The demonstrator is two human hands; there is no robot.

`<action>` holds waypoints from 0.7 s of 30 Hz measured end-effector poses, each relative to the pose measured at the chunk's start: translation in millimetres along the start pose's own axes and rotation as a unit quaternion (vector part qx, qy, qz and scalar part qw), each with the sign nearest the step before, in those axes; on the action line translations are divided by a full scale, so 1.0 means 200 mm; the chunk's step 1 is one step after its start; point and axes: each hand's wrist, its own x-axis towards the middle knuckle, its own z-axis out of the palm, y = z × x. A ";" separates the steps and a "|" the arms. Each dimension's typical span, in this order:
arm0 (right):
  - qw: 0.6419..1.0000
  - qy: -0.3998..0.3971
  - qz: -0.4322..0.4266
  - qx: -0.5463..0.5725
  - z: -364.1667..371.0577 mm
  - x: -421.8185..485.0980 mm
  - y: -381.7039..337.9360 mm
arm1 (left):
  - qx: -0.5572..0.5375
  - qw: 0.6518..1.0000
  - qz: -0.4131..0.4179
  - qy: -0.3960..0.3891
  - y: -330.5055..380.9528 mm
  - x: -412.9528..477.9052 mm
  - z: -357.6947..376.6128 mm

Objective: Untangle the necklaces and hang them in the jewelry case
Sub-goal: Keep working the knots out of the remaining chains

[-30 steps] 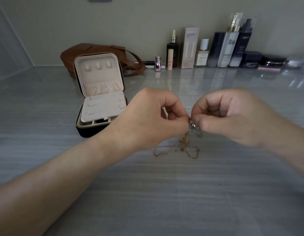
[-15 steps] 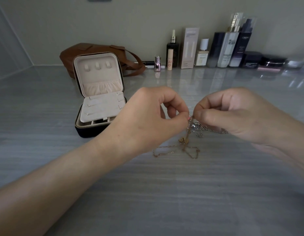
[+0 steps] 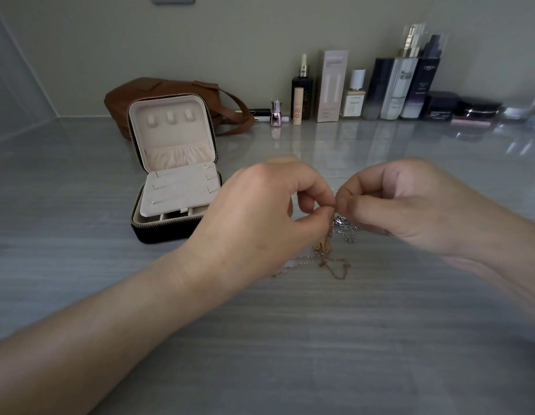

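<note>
Gold necklace (image 3: 329, 259) hangs | left hand (image 3: 260, 217), right hand (image 3: 409, 205) pinch tangle

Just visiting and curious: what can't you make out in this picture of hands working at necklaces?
Head view.
Pinched stretch of the necklaces: hidden between left hand and right hand.
Their number: links too small.
Lower compartments of the jewelry case: covered by its insert panel.
Items at the right edge: blurred.

The silver necklace (image 3: 347, 230) now trails under the right hand (image 3: 409, 205), away from the jewelry case (image 3: 170, 229). The left hand (image 3: 260, 211) lifts its gold necklace (image 3: 329, 259) pinch slightly.
</note>
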 end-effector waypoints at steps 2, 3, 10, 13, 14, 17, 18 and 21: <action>1.000 -0.003 0.004 0.012 0.00 0.00 0.00 | 0.009 1.000 0.009 0.004 0.00 0.00 0.00; 1.000 -0.007 0.008 0.018 0.00 0.00 0.00 | 0.011 1.000 0.011 0.006 0.00 0.00 0.00; 0.996 -0.039 0.032 0.077 0.00 -0.01 -0.01 | 0.017 1.000 0.012 0.005 -0.02 0.00 -0.01; 0.995 -0.042 0.034 0.081 -0.01 -0.01 -0.01 | 0.004 1.000 0.010 0.006 -0.02 0.00 -0.01; 0.995 -0.042 0.034 0.079 -0.01 -0.01 -0.01 | 0.002 1.000 0.010 0.006 -0.01 0.00 -0.01; 0.996 -0.037 0.035 0.077 -0.01 -0.01 -0.01 | 0.004 1.000 0.018 0.007 -0.01 0.00 -0.01; 0.996 -0.037 0.034 0.078 -0.01 -0.01 -0.01 | 0.008 1.000 0.021 0.008 -0.01 0.00 -0.01; 0.996 -0.038 0.032 0.073 0.00 0.00 0.00 | 0.026 0.999 0.034 0.011 -0.01 0.00 -0.01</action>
